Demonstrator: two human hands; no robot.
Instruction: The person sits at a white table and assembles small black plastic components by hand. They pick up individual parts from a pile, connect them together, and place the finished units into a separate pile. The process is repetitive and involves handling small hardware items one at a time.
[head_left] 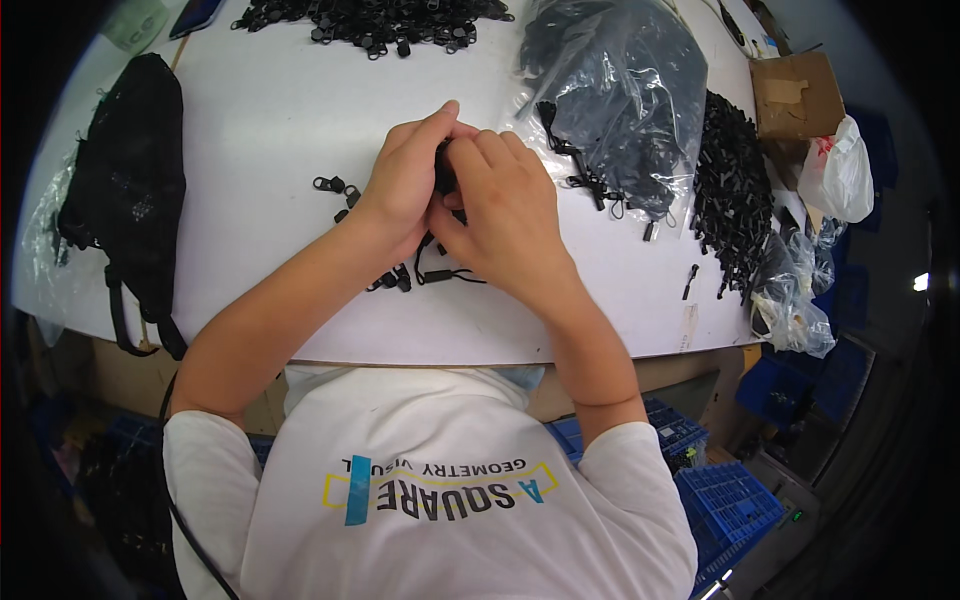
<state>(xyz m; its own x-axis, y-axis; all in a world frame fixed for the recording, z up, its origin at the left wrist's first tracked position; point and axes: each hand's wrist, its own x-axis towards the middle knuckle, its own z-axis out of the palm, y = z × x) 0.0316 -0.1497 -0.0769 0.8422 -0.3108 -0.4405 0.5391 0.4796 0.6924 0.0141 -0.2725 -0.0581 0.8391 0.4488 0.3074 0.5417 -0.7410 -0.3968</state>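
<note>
Over the middle of the table my left hand and my right hand meet, fingers curled inward around a small bunch of black zipper pulls. Most of the bunch is hidden by my palms and fingers. Just below the hands a black cord pull with a plastic end shows against the white top; whether it hangs from the bunch or lies there I cannot tell. Loose black zipper sliders lie to the left of my left hand, and several more black pieces sit under my wrists.
At the far edge is a pile of black zipper sliders. A clear plastic bag of dark pieces lies at the far right, beside a heap of black cord ends. A cardboard box stands behind; a black mesh bag lies left.
</note>
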